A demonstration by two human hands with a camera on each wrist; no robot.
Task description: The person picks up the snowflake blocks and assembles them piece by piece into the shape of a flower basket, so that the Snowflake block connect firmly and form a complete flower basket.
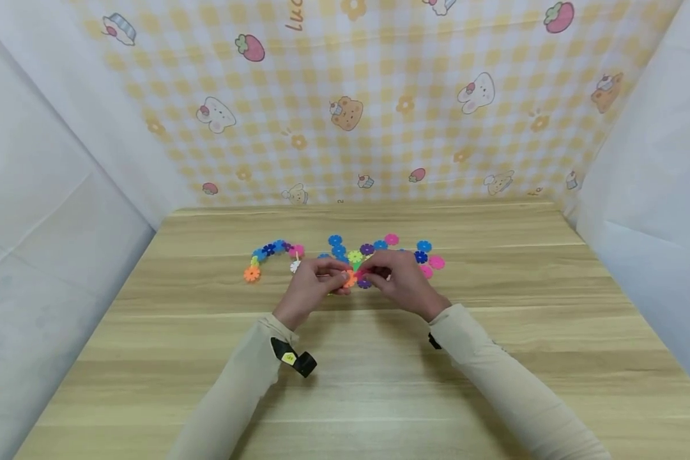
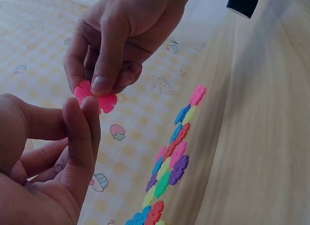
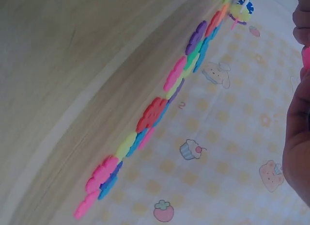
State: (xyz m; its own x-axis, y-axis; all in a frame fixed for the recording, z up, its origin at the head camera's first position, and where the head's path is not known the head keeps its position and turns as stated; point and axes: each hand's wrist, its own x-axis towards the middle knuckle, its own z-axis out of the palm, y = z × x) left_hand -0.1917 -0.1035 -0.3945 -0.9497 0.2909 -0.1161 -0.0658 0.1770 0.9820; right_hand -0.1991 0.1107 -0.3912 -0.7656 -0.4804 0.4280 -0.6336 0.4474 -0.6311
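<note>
My left hand pinches an orange flower-shaped interlocking disc between thumb and fingers; its far side is hidden. Facing it, my right hand pinches a pink flower-shaped disc by its edge. In the left wrist view the pink disc reaches the tips of the left fingers; whether the two discs are joined cannot be seen. Both hands are above many loose discs, among them a purple one and a yellow-green one. The right wrist view shows only part of a hand at its right edge.
Left of the hands is a curved chain of joined discs, with an orange disc at one end and a white one near the other. More loose blue and pink discs lie to the right. A patterned cloth hangs behind the wooden table.
</note>
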